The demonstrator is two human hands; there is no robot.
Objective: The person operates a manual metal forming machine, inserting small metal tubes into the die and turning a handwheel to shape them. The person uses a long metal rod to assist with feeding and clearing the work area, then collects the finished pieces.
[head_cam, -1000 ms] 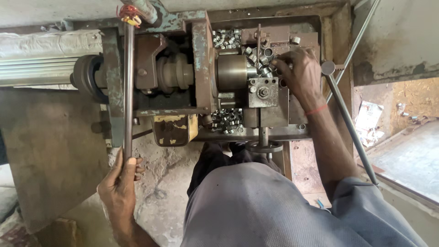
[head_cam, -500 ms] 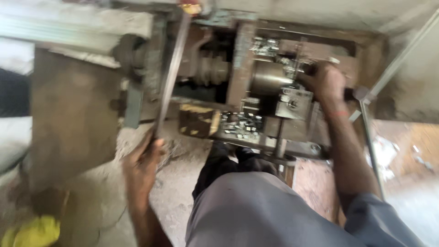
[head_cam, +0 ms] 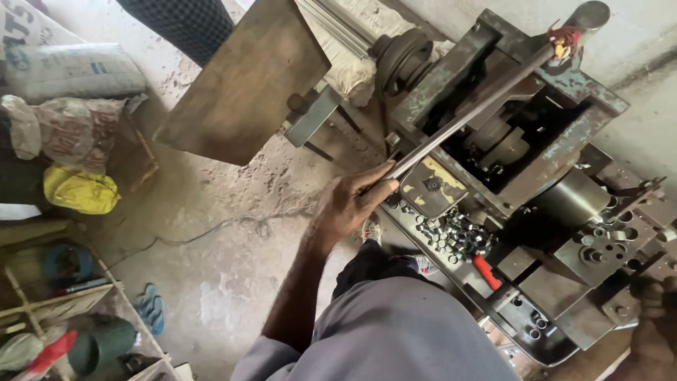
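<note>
My left hand (head_cam: 350,202) grips the lower end of a long steel lever bar (head_cam: 474,113) that runs up and right across an old metal lathe-like machine (head_cam: 536,152). The bar's far end carries a red and yellow tie (head_cam: 562,39). My right hand (head_cam: 652,317) shows only at the bottom right edge, resting on the machine's tool block; what it holds is cut off. A heap of small shiny metal nuts (head_cam: 456,238) lies in the machine's tray just right of my left hand. A pulley (head_cam: 402,56) sits at the machine's left end.
A flat metal plate (head_cam: 243,81) sticks out left of the machine. Sacks (head_cam: 67,70) and a yellow bag (head_cam: 79,190) lie on the concrete floor at left. A blue sandal (head_cam: 150,308), a green pot (head_cam: 106,343) and wooden slats sit at bottom left. My grey-clad legs fill the bottom middle.
The view has swung left and tilted, so the machine now sits at upper right and the floor clutter shows. My left hand stays on the lever bar; my right hand slid to the frame edge.
</note>
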